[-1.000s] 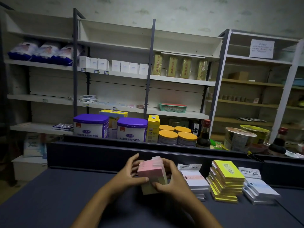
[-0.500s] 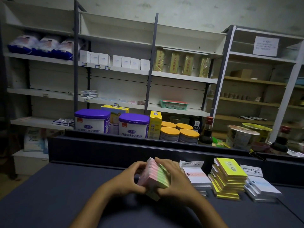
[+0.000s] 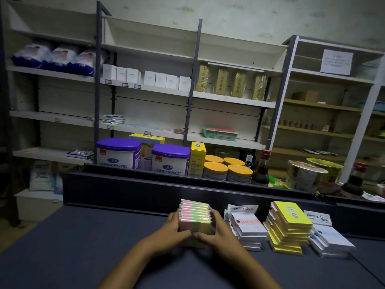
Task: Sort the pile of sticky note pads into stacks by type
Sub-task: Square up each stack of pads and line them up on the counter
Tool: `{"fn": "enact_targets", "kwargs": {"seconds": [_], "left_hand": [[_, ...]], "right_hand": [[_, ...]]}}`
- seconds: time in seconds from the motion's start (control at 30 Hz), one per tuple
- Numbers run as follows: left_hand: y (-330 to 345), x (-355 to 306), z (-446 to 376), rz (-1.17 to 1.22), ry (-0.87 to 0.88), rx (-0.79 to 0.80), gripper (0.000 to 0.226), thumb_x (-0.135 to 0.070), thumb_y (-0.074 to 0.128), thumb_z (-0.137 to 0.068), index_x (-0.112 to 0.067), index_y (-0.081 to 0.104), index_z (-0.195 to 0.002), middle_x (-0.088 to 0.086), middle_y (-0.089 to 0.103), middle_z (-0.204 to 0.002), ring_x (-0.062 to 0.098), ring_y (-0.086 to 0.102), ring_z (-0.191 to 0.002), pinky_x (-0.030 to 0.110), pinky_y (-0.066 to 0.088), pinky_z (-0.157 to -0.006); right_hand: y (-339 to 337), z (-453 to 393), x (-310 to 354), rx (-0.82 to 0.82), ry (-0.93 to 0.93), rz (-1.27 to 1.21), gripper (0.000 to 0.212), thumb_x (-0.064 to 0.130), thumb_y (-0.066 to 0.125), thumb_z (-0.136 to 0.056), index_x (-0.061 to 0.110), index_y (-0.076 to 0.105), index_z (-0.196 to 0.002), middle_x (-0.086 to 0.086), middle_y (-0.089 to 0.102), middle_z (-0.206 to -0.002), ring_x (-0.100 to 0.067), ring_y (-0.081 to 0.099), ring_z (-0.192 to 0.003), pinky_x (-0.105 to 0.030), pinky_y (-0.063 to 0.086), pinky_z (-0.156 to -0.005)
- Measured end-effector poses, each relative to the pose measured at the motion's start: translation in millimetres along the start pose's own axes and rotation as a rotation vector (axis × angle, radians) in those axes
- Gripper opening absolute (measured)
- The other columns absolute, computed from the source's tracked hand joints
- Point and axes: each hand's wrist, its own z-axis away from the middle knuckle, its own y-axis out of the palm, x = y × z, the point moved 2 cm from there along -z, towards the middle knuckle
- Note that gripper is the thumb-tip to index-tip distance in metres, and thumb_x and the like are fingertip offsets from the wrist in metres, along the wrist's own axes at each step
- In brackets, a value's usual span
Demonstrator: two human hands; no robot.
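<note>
Head view. Dark matte counter point(image 3: 87, 247). Left hand point(image 3: 169, 233) and right hand point(image 3: 218, 234) clamp opposite sides of the pastel pad stack point(image 3: 194, 221), thumbs meeting at its near face. Pads glossy-wrapped, rectangular, striped pink, green and yellow. The stack stands on the counter, left of 3 sorted stacks: white pads point(image 3: 246, 228), yellow pads point(image 3: 288, 227), white-blue pads point(image 3: 331, 237). 1 second back the pastel bundle was lifted and tilted between the hands; now it is squared and set down.
</note>
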Motion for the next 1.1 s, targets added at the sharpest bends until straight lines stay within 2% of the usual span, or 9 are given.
{"fn": "enact_targets", "kwargs": {"seconds": [0.1, 0.2, 0.27, 0.4, 0.57, 0.67, 0.8, 0.93, 1.1], "left_hand": [[1.5, 3.5, -1.7, -0.054, -0.005, -0.044, 0.057, -0.027, 0.058, -0.093, -0.037, 0.034, -0.144, -0.004, 0.035, -0.142, 0.010, 0.033, -0.137, 0.029, 0.026, -0.118], [-1.2, -0.5, -3.6, 0.066, 0.011, -0.036, 0.046, -0.018, 0.055, -0.094, -0.047, 0.042, -0.128, -0.009, 0.046, -0.138, 0.004, 0.045, -0.130, 0.019, 0.037, -0.108], [-2.6, -0.9, -3.0, 0.090, 0.030, -0.017, 0.046, -0.017, 0.055, -0.096, -0.045, 0.042, -0.130, -0.010, 0.047, -0.141, 0.001, 0.045, -0.129, 0.012, 0.036, -0.102], [-0.9, 3.1, -1.8, 0.022, 0.049, 0.006, 0.057, -0.022, 0.056, -0.097, -0.034, 0.031, -0.147, -0.006, 0.038, -0.148, 0.006, 0.036, -0.137, 0.025, 0.030, -0.116], [-3.6, -2.0, -2.4, 0.179, 0.051, 0.021, 0.042, -0.019, 0.054, -0.100, -0.032, 0.044, -0.139, -0.016, 0.054, -0.136, -0.006, 0.051, -0.124, 0.011, 0.040, -0.100], [-2.8, 1.7, -2.4, 0.129, 0.040, 0.011, 0.044, -0.028, 0.054, -0.100, -0.038, 0.038, -0.139, -0.007, 0.045, -0.143, 0.003, 0.044, -0.132, 0.024, 0.035, -0.114], [-7.2, 1.0, -0.9, 0.151, 0.068, 0.003, 0.044, -0.027, 0.061, -0.097, -0.036, 0.045, -0.137, -0.008, 0.050, -0.142, 0.001, 0.050, -0.129, 0.018, 0.040, -0.108], [-8.5, -1.0, 1.8, 0.143, 0.054, -0.009, 0.051, -0.025, 0.062, -0.096, -0.024, 0.043, -0.144, -0.006, 0.051, -0.142, 0.002, 0.051, -0.128, 0.024, 0.041, -0.110], [-12.9, -4.0, 2.8, 0.117, 0.082, -0.041, 0.051, -0.023, 0.067, -0.092, -0.019, 0.050, -0.140, -0.005, 0.058, -0.138, 0.004, 0.055, -0.126, 0.031, 0.042, -0.111]], "right_hand": [[0.7, 0.5, 2.0, 0.001, -0.011, -0.016, 0.072, 0.006, 0.079, -0.082, 0.022, 0.042, -0.142, 0.013, 0.064, -0.128, -0.001, 0.063, -0.115, -0.014, 0.050, -0.089], [-3.1, -1.6, 2.7, -0.036, -0.027, -0.015, 0.061, 0.008, 0.080, -0.081, 0.025, 0.052, -0.132, 0.017, 0.071, -0.118, -0.002, 0.066, -0.112, -0.014, 0.049, -0.090], [-4.4, -2.2, 0.9, -0.040, -0.032, -0.023, 0.062, 0.006, 0.080, -0.080, 0.023, 0.053, -0.133, 0.015, 0.071, -0.119, -0.004, 0.066, -0.112, -0.015, 0.050, -0.090], [-1.2, -1.1, -3.3, -0.008, -0.013, -0.026, 0.066, 0.004, 0.079, -0.081, 0.026, 0.047, -0.135, 0.016, 0.068, -0.121, 0.000, 0.064, -0.114, -0.012, 0.049, -0.088], [-5.5, -3.5, -2.5, -0.048, -0.002, -0.028, 0.060, 0.006, 0.081, -0.079, 0.025, 0.053, -0.129, 0.013, 0.071, -0.116, 0.001, 0.066, -0.109, -0.011, 0.049, -0.086], [-2.5, -2.0, -5.2, -0.025, 0.009, -0.032, 0.064, 0.006, 0.080, -0.081, 0.015, 0.048, -0.136, 0.005, 0.067, -0.126, -0.001, 0.064, -0.113, -0.011, 0.049, -0.088], [-4.0, -1.2, -4.4, -0.036, -0.015, -0.022, 0.065, 0.004, 0.080, -0.080, 0.016, 0.049, -0.136, 0.005, 0.068, -0.126, -0.003, 0.065, -0.114, -0.015, 0.050, -0.089], [-2.1, -1.5, -4.1, -0.020, -0.015, -0.015, 0.064, 0.001, 0.077, -0.082, 0.013, 0.046, -0.137, 0.005, 0.065, -0.127, 0.004, 0.063, -0.111, -0.009, 0.048, -0.085], [-5.8, -2.6, -1.0, -0.045, -0.045, 0.000, 0.066, 0.001, 0.081, -0.078, 0.013, 0.049, -0.134, 0.007, 0.065, -0.125, 0.006, 0.063, -0.110, -0.012, 0.050, -0.086]]}}
